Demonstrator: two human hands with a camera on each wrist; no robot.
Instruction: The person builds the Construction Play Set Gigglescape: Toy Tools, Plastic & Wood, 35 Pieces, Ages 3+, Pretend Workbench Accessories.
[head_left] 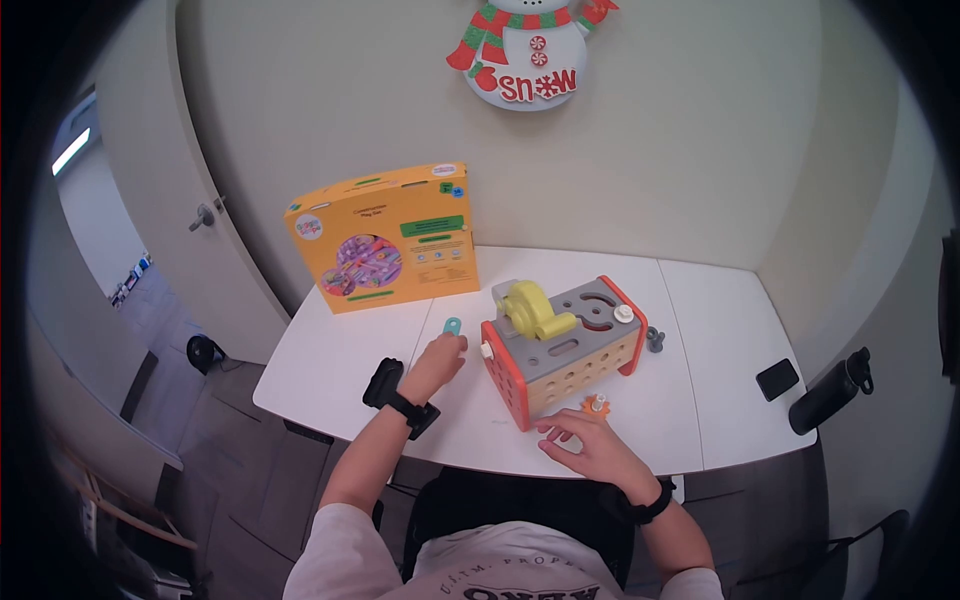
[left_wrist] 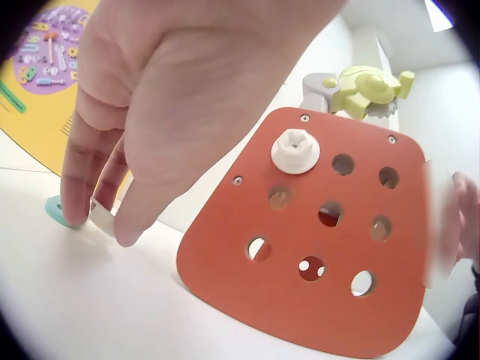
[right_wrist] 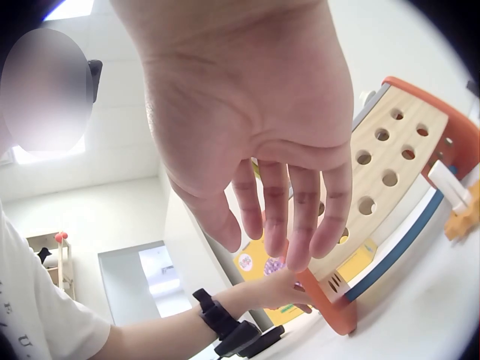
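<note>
My left hand is left of the toy workbench. Its thumb and fingers pinch a small piece on the table, with a teal end past the fingers. In the left wrist view, a white part shows between the left hand's fingertips, and the teal end beside them. My right hand hovers at the workbench's front side, fingers loosely bent and holding nothing. Near it lies an orange gear with a white bolt. A yellow-green saw piece is on the workbench top.
A yellow box stands at the back left. An open black case lies by my left wrist. A grey piece is right of the workbench. Farther right are a phone and a black bottle.
</note>
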